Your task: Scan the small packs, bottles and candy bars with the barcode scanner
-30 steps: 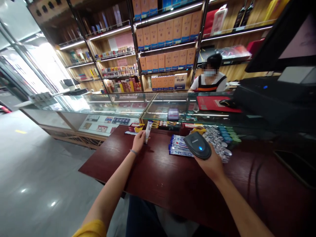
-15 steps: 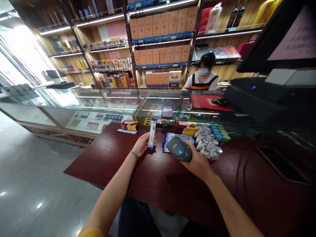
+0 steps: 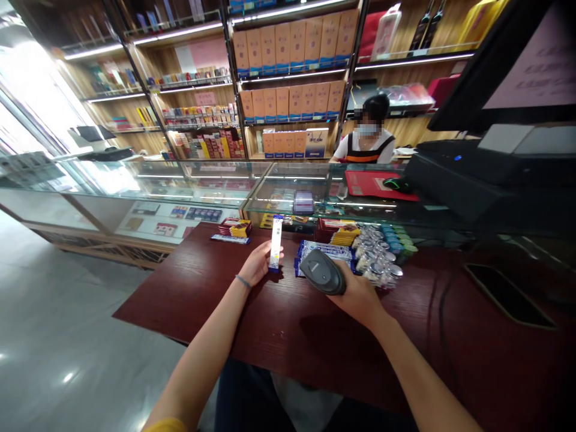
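Note:
My left hand (image 3: 260, 262) is closed around a slim blue-and-white snack packet (image 3: 276, 243), held upright above the dark red tabletop (image 3: 189, 282). My right hand (image 3: 359, 294) grips the handle of a black barcode scanner (image 3: 323, 272), whose head points left towards the packet. Just behind the scanner lies a pile of similar blue-and-white packets (image 3: 326, 249), partly hidden by it. Beyond my left hand, one more packet (image 3: 230, 239) lies flat by a small stack of red and yellow packs (image 3: 234, 227).
Clear jars with silver lids (image 3: 377, 255) and blue and green tubs (image 3: 398, 238) stand right of the pile. A phone (image 3: 508, 296) lies at the right. Behind runs a glass display counter (image 3: 202, 180); a masked person (image 3: 366, 138) sits beyond it. A monitor (image 3: 504, 72) looms upper right.
The blue light on the scanner has gone out, and the packet's face now looks brightly lit. Both hands keep nearly the same places, and the view has shifted slightly.

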Demonstrator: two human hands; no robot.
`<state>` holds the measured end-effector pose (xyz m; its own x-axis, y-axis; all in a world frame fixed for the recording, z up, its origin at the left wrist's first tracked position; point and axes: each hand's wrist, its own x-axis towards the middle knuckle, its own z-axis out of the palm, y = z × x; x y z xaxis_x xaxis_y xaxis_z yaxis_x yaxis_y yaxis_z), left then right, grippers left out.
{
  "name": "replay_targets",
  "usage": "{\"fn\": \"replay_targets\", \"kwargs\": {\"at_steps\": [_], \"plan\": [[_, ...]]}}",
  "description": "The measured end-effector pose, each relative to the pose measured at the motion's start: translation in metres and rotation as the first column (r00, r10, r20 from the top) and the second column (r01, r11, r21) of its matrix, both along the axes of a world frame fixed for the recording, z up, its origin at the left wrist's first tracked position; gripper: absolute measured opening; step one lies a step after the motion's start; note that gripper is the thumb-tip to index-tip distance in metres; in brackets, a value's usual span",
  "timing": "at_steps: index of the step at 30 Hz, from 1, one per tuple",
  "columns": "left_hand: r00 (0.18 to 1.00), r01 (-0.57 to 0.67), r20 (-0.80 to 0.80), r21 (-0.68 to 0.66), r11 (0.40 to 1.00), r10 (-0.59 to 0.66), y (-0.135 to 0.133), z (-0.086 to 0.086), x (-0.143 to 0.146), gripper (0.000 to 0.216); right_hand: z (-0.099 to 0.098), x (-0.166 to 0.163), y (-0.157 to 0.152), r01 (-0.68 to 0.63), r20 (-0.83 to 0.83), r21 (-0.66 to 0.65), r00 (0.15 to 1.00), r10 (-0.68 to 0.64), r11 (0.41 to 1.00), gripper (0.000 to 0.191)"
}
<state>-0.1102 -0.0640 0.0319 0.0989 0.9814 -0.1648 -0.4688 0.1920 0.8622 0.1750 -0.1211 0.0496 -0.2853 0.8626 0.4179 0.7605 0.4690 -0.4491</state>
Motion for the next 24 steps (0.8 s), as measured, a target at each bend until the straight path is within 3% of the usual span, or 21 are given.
{"fn": "replay_targets", "kwargs": {"at_steps": [7, 10, 13, 16, 19, 21, 24], "plan": [[0.99, 0.115, 0.08, 0.037, 0.993, -0.117, 0.001, -0.005, -0.002, 0.031, 0.015, 0.009, 0.0, 0.109, -0.17, -0.163, 0.976, -0.137, 0.98, 0.047], [0.997, 0.078, -0.009, 0.09, 0.993, -0.078, 0.002, -0.002, 0.003, 0.041, 0.014, 0.015, 0.005, 0.151, -0.285, -0.159, 0.939, -0.191, 0.976, 0.048], [0.976, 0.021, -0.217, 0.24, 0.971, 0.033, 0.004, 0.002, 0.01, 0.048, 0.011, 0.024, 0.012, 0.219, -0.398, -0.096, 0.886, -0.239, 0.971, 0.048], [0.836, 0.079, -0.518, 0.441, 0.894, 0.182, 0.006, 0.004, 0.019, 0.042, 0.009, 0.032, 0.017, 0.298, -0.475, -0.025, 0.836, -0.274, 0.954, 0.051], [0.567, 0.275, -0.745, 0.573, 0.772, 0.351, 0.004, 0.001, 0.031, 0.032, 0.01, 0.039, 0.019, 0.344, -0.526, -0.001, 0.798, -0.293, 0.939, 0.055], [0.418, 0.434, -0.802, 0.589, 0.682, 0.426, 0.001, -0.002, 0.042, 0.029, 0.01, 0.042, 0.02, 0.364, -0.551, -0.009, 0.775, -0.308, 0.932, 0.055], [0.312, 0.595, -0.825, 0.557, 0.58, 0.472, -0.003, -0.008, 0.062, 0.029, 0.01, 0.044, 0.02, 0.385, -0.57, -0.013, 0.755, -0.324, 0.923, 0.059]]}}
